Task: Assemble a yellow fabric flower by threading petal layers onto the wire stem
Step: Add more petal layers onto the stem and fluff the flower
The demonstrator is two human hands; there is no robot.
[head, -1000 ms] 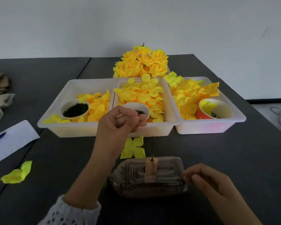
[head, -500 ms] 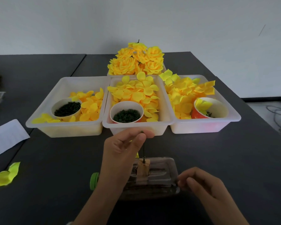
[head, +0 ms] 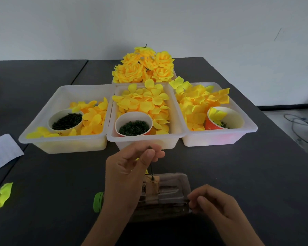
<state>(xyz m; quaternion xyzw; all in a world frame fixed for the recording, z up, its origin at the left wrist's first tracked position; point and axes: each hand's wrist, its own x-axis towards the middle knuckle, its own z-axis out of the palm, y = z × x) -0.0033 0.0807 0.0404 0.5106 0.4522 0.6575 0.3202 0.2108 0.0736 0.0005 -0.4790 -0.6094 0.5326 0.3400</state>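
A thin dark wire stem (head: 151, 170) stands upright in a tan block (head: 152, 187) taped on a clear bottle (head: 169, 194) that lies on its side. My left hand (head: 130, 166) pinches a small dark green piece at the top of the stem. My right hand (head: 213, 203) grips the bottle's right end with curled fingers. A yellow petal layer lies on the table behind my left hand, mostly hidden. Three white bins hold loose petals: left (head: 43, 125), middle (head: 174, 125), right (head: 245, 121).
Cups of dark green parts stand in the left bin (head: 66, 119) and middle bin (head: 133, 125); an orange cup (head: 224, 118) is in the right bin. Finished yellow flowers (head: 144, 66) are piled behind. White paper (head: 2, 151) and a stray petal (head: 0, 196) lie left.
My left hand came back from the middle bin's cup to the top of the wire stem with a small green piece. The right hand stayed on the bottle.
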